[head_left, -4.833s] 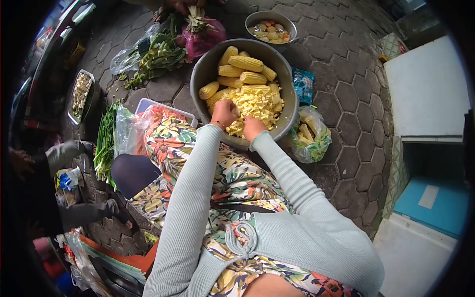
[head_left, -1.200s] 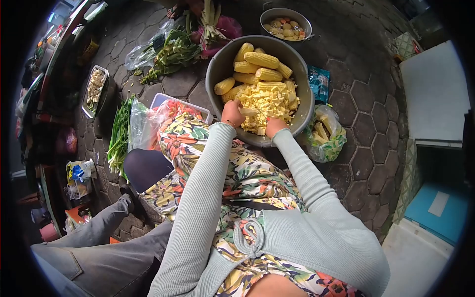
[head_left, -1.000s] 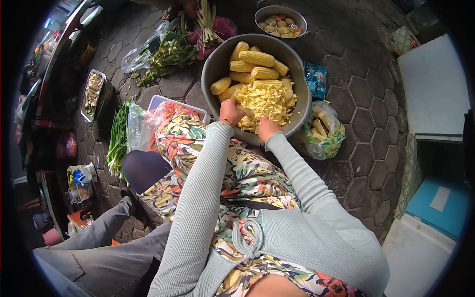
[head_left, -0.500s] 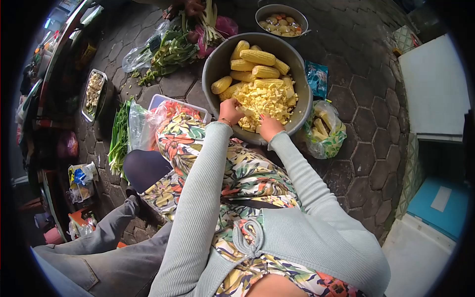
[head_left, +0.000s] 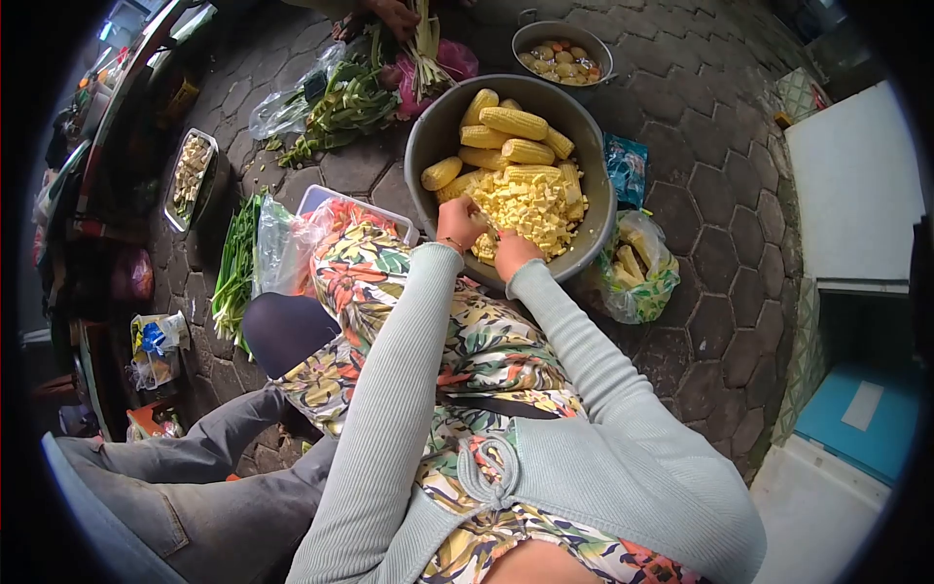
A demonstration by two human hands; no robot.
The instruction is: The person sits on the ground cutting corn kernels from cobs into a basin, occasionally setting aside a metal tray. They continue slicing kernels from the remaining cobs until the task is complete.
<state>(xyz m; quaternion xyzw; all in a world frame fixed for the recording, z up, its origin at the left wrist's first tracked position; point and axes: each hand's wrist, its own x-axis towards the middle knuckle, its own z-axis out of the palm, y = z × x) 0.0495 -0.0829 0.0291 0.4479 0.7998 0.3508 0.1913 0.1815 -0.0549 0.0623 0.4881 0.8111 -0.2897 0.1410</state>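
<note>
Over the near side of a large grey basin (head_left: 603,185), my left hand (head_left: 460,222) is closed, its fingertips round something small and pale that is mostly hidden. Close against it, my right hand (head_left: 516,253) is closed too, and what its fingers grip cannot be made out. Just beyond both hands lies a heap of cut yellow corn pieces (head_left: 525,204). Whole peeled corn cobs (head_left: 514,123) are piled at the basin's far side.
A clear plastic bag (head_left: 637,268) with pale pieces sits right of the basin, near a blue packet (head_left: 625,167). A pot (head_left: 562,56) stands beyond. Leafy greens (head_left: 350,102) lie far left, by another person's hand (head_left: 397,18). Spring onions (head_left: 236,277) and a plastic tub (head_left: 309,200) are left.
My right hand has moved left, up against my left hand, and its fingers have drawn in from the corn pieces. The whole view has shifted slightly.
</note>
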